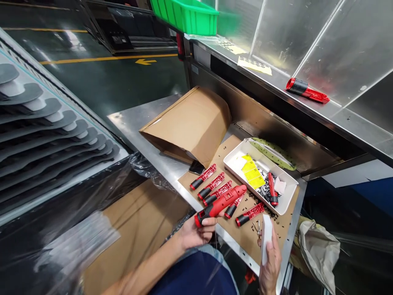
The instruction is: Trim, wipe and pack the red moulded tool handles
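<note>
My left hand (198, 232) is closed round the black-ended part of a red and black tool housing (225, 200), held tilted above the table's near edge. In my right hand (272, 256) is a white rectangular block (266, 239), gripped upright between thumb and fingers; its material I cannot tell. Several similar housing parts, such as this red one (211, 185) and another (250, 214), lie on the cardboard beyond my hands. A white tray (227, 167) behind them holds yellow labels (253, 172), small black pieces and a red and black part (272, 188).
A brown cardboard box (190, 123) lies at the table's far left. On the metal shelf above are a green bin (187, 16), printed sheets (254, 65) and a red housing part (307, 91). Stacked grey pieces (46, 119) stand left; a pale bag (319, 250) hangs right.
</note>
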A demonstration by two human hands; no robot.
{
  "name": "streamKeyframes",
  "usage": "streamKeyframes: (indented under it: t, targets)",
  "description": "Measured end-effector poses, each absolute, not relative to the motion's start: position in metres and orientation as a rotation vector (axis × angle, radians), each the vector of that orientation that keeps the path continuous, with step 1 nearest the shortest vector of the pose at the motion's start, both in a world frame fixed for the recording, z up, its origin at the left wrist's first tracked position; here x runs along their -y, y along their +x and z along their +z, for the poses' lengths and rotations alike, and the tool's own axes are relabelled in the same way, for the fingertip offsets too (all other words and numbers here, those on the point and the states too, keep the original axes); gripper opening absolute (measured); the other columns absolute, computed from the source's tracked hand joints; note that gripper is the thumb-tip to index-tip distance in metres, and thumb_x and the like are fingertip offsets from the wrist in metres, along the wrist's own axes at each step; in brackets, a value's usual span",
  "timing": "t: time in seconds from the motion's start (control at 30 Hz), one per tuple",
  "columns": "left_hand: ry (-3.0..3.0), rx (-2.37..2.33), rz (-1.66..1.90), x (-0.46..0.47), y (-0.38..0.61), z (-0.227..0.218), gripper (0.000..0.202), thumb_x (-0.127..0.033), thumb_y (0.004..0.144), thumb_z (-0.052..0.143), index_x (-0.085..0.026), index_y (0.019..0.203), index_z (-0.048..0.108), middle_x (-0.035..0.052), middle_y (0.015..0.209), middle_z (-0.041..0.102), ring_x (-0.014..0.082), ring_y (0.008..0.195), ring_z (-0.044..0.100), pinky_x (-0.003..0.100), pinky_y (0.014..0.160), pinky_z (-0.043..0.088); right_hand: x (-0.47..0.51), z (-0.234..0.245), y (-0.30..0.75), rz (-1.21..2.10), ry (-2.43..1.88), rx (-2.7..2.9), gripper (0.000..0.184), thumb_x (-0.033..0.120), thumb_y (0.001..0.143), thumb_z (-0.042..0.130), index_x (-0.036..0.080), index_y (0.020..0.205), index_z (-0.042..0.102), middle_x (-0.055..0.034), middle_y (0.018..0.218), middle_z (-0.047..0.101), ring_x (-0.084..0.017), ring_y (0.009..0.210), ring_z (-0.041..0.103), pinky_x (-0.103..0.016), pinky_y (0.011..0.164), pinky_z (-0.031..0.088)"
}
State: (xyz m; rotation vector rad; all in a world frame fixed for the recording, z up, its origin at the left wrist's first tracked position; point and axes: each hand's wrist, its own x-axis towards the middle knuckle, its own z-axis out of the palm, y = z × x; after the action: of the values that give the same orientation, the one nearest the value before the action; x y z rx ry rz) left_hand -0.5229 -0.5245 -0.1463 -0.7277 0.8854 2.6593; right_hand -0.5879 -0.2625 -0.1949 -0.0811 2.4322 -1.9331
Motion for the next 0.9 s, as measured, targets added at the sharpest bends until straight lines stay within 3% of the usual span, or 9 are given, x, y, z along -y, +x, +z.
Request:
streamKeyframes:
  t: [0.07,0.27,0.33,0.47,0.57,0.67,0.8,0.9]
  targets:
    - [-0.735,-0.737,2.772,0.519,-0.518,-0.139,0.016,-0.016,0.089,0.057,-0.013,0.095,0.072,-0.0104,0.055,0.021,0.0063,0.048,0.002,0.013,0.042,0.016,0.264,-0.195,-0.589,-1.937,-0.059,-2.38,0.069,0.059,0.096,0.046,0.017,0.151,0.042,-0.013,0.149,0.05,-0.028,0.119,0.06,-0.037,0.089,0.051]
    - [-0.789,-0.083,3.019,0.509,-0.517,-0.13,0.04,0.004,0.09,0.051,-0.019,0.119,0.068,-0.0098,0.056,0.039,0.0025,0.04,0.018,0.01,0.041,0.02,0.267,-0.192,-0.593,-1.947,-0.108,-2.37,0.068,0.057,0.095,0.045,0.015,0.149,0.045,-0.013,0.152,0.047,-0.031,0.134,0.048,-0.041,0.103,0.044]
    - [-0.811,-0.373,3.024,0.509,-0.518,-0.133,0.038,0.0,0.092,0.05,-0.019,0.119,0.068,-0.0091,0.058,0.039,0.0034,0.041,0.016,0.011,0.042,0.021,0.267,-0.192,-0.593,-1.949,-0.102,-2.369,0.066,0.055,0.096,0.045,0.015,0.149,0.046,-0.0125,0.152,0.047,-0.031,0.136,0.046,-0.042,0.105,0.043]
    - [-0.853,-1.323,2.694,0.515,-0.525,-0.15,0.029,-0.018,0.098,0.045,-0.016,0.109,0.071,-0.0073,0.06,0.035,0.0064,0.046,0.009,0.016,0.046,0.021,0.262,-0.195,-0.592,-1.948,-0.084,-2.359,0.069,0.055,0.095,0.046,0.016,0.152,0.041,-0.0131,0.143,0.056,-0.03,0.123,0.058,-0.043,0.099,0.048]
    - [-0.906,-1.658,2.398,0.522,-0.542,-0.169,0.036,-0.032,0.1,0.043,-0.012,0.095,0.072,-0.003,0.062,0.046,0.0085,0.048,0.029,0.021,0.052,0.032,0.259,-0.196,-0.592,-1.901,-0.106,-2.375,0.068,0.055,0.096,0.044,0.018,0.153,0.04,-0.0128,0.14,0.058,-0.029,0.118,0.061,-0.043,0.095,0.051]
    - [-0.98,-2.083,1.937,0.525,-0.562,-0.183,0.037,-0.038,0.099,0.045,-0.013,0.088,0.069,0.0045,0.072,0.059,0.0202,0.074,0.057,0.03,0.073,0.044,0.256,-0.196,-0.592,-1.864,-0.133,-2.402,0.067,0.055,0.097,0.042,0.019,0.153,0.039,-0.0128,0.138,0.059,-0.03,0.12,0.061,-0.042,0.093,0.052]
    - [-0.98,-2.487,1.317,0.518,-0.579,-0.185,0.038,-0.039,0.099,0.047,-0.011,0.12,0.061,0.0175,0.109,0.068,0.0353,0.11,0.06,0.045,0.094,0.043,0.252,-0.197,-0.593,-1.823,-0.155,-2.425,0.066,0.055,0.097,0.041,0.02,0.153,0.039,-0.0126,0.134,0.062,-0.029,0.118,0.062,-0.043,0.094,0.052]
    - [-0.881,-2.702,1.004,0.507,-0.584,-0.181,0.052,-0.043,0.101,0.041,-0.013,0.144,0.044,0.0214,0.141,0.054,0.0354,0.129,0.051,0.045,0.101,0.042,0.248,-0.2,-0.594,-1.818,-0.144,-2.466,0.068,0.057,0.096,0.041,0.019,0.153,0.04,-0.013,0.14,0.058,-0.03,0.122,0.06,-0.041,0.094,0.052]
